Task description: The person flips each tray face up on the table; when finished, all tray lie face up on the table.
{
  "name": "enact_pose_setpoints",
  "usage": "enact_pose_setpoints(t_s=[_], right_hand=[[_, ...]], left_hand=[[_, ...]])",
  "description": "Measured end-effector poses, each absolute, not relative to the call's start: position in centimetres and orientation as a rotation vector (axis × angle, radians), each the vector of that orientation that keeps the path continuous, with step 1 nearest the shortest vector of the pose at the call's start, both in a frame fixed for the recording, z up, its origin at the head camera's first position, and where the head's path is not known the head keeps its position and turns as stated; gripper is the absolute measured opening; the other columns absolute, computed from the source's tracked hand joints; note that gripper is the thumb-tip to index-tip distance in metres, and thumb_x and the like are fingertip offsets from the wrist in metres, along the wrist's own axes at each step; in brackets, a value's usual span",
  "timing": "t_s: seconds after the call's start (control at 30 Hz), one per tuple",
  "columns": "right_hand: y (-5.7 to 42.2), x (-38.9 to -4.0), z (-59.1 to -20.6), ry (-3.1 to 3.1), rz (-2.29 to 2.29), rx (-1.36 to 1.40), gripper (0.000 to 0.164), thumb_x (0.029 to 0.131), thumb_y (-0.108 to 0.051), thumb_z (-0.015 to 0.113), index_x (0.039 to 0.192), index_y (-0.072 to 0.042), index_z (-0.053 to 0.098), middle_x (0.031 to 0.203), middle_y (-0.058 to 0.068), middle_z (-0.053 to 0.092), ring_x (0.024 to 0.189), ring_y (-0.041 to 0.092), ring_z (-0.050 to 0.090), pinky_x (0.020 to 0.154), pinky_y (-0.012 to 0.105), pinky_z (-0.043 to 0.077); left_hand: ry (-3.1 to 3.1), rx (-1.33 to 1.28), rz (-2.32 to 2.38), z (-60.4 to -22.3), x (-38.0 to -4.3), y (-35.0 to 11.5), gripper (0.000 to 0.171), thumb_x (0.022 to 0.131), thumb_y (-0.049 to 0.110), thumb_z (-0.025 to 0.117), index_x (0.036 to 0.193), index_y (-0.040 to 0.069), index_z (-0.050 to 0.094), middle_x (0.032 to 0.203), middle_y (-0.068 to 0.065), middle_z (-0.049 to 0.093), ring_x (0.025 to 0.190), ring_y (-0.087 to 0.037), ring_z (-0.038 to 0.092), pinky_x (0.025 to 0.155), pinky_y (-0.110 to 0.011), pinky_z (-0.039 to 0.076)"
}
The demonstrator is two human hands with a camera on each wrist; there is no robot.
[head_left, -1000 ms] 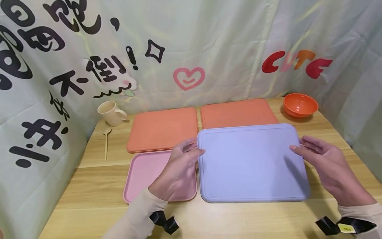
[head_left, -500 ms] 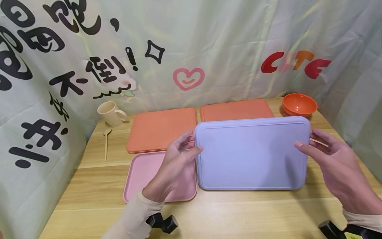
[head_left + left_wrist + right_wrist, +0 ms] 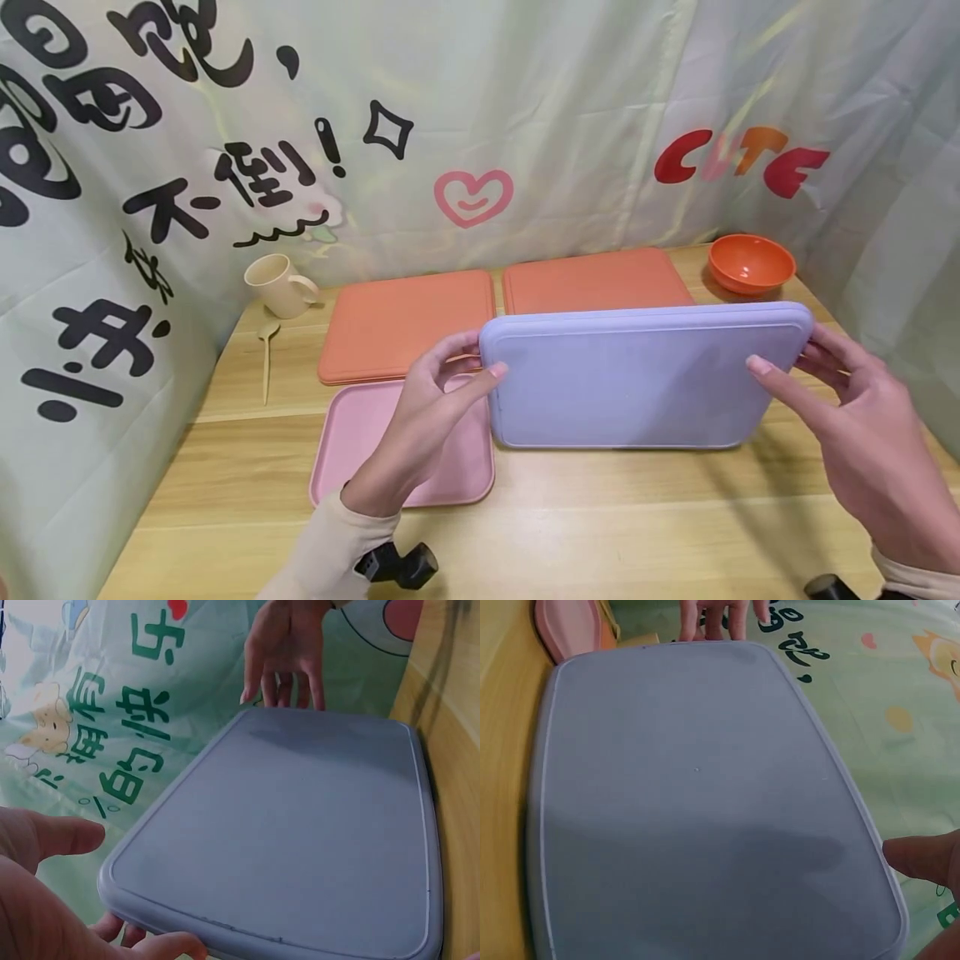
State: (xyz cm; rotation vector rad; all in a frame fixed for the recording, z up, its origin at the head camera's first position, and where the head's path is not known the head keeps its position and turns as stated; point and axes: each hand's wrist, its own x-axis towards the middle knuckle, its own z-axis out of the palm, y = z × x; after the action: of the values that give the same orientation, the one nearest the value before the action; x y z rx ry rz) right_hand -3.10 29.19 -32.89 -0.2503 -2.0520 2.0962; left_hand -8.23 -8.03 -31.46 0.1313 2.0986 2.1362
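Note:
A lavender tray (image 3: 637, 379) is tipped up steeply, its flat base facing me and its lower long edge close over the table. My left hand (image 3: 420, 417) holds the left edge, thumb on the near face and fingers behind. At the upper right corner my right hand (image 3: 862, 417) grips the edge the same way; the ends of its fingers are hidden behind the tray. In the left wrist view, the tray (image 3: 292, 825) slants between both hands. The right wrist view shows the tray (image 3: 690, 765) with the right thumb at its edge.
A pink tray (image 3: 352, 450) lies left of the lavender one. Behind are an orange tray stack (image 3: 412, 325) and another orange tray (image 3: 592, 279), partly covered. A beige mug (image 3: 273, 287) and spoon (image 3: 267, 358) stand left; an orange bowl (image 3: 750, 262) stands back right. A printed curtain (image 3: 570, 125) surrounds the table.
Both hands have tipped the lavender tray from nearly flat to steep, its lower edge moving away from me. The right hand has moved slightly right; the other things have stayed put.

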Motion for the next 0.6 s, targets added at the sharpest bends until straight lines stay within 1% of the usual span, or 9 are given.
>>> enact_pose_setpoints(t_s=[0.1,0.2,0.27,0.33,0.4,0.43,0.5,0.53,0.6], right_hand=[[28.9,-2.5,-32.9,-2.020,2.094,-0.253,0.061,0.092,0.004,0.069,0.144,-0.021,0.048,0.129,-0.008,0.053,0.118,-0.001,0.045,0.096,0.006,0.030],[28.7,-1.9,-32.9,-2.031,2.071,-0.274,0.059,0.093,0.003,0.069,0.141,-0.024,0.047,0.131,-0.011,0.049,0.119,-0.004,0.043,0.098,0.006,0.026],[28.6,-1.5,-33.0,-2.002,2.088,-0.273,0.057,0.093,0.005,0.068,0.138,-0.023,0.047,0.132,-0.010,0.049,0.119,-0.003,0.043,0.097,0.007,0.027],[28.6,-1.3,-33.2,-1.987,2.094,-0.259,0.055,0.093,0.006,0.067,0.137,-0.021,0.047,0.131,-0.010,0.052,0.121,-0.001,0.044,0.095,0.008,0.027],[28.6,-1.2,-33.5,-1.952,2.104,-0.238,0.053,0.093,0.007,0.066,0.136,-0.018,0.047,0.127,-0.008,0.056,0.120,0.000,0.046,0.093,0.008,0.030],[28.6,-1.2,-33.7,-1.918,2.121,-0.221,0.050,0.094,0.008,0.065,0.135,-0.016,0.048,0.125,-0.007,0.059,0.118,0.000,0.050,0.093,0.007,0.033],[28.8,-1.1,-34.1,-1.865,2.143,-0.190,0.044,0.096,0.008,0.061,0.132,-0.013,0.049,0.122,-0.005,0.059,0.114,0.001,0.056,0.092,0.007,0.040],[29.0,-1.1,-34.3,-1.832,2.157,-0.169,0.039,0.097,0.008,0.059,0.130,-0.011,0.049,0.123,-0.004,0.058,0.111,0.001,0.058,0.091,0.009,0.045],[29.5,-1.2,-34.6,-1.756,2.193,-0.113,0.027,0.100,0.008,0.054,0.124,-0.006,0.054,0.119,-0.001,0.060,0.104,0.004,0.065,0.084,0.014,0.053]], left_hand=[[2.103,0.147,2.145,-31.5,-8.0,-8.2,0.041,0.089,0.014,0.077,0.127,0.007,0.062,0.122,-0.009,0.060,0.114,-0.026,0.056,0.097,-0.038,0.049],[2.129,0.174,2.141,-31.6,-7.8,-8.4,0.031,0.091,0.013,0.075,0.119,0.006,0.063,0.117,-0.008,0.061,0.111,-0.025,0.056,0.097,-0.040,0.047],[2.159,0.215,2.128,-31.7,-7.6,-8.5,0.024,0.093,0.013,0.074,0.112,0.004,0.063,0.113,-0.007,0.061,0.109,-0.025,0.057,0.099,-0.041,0.045],[2.198,0.286,2.096,-31.7,-7.4,-8.6,0.017,0.094,0.011,0.072,0.106,0.003,0.063,0.110,-0.007,0.061,0.108,-0.025,0.057,0.100,-0.042,0.044],[2.239,0.364,2.041,-31.8,-7.3,-8.8,0.013,0.096,0.011,0.071,0.102,0.004,0.062,0.106,-0.006,0.060,0.107,-0.025,0.057,0.099,-0.041,0.044],[2.253,0.405,2.013,-31.8,-7.2,-8.9,0.012,0.096,0.011,0.070,0.101,0.004,0.062,0.105,-0.006,0.060,0.107,-0.024,0.057,0.098,-0.041,0.045],[2.261,0.475,1.957,-31.9,-7.1,-9.1,0.010,0.097,0.011,0.069,0.099,0.005,0.061,0.105,-0.006,0.059,0.107,-0.024,0.057,0.095,-0.038,0.048],[2.257,0.500,1.933,-32.0,-7.0,-9.3,0.010,0.097,0.011,0.069,0.099,0.006,0.061,0.105,-0.006,0.058,0.108,-0.023,0.056,0.094,-0.037,0.049],[2.233,0.545,1.899,-32.2,-7.0,-9.6,0.009,0.097,0.011,0.069,0.098,0.008,0.060,0.105,-0.005,0.057,0.108,-0.023,0.056,0.090,-0.034,0.052]])
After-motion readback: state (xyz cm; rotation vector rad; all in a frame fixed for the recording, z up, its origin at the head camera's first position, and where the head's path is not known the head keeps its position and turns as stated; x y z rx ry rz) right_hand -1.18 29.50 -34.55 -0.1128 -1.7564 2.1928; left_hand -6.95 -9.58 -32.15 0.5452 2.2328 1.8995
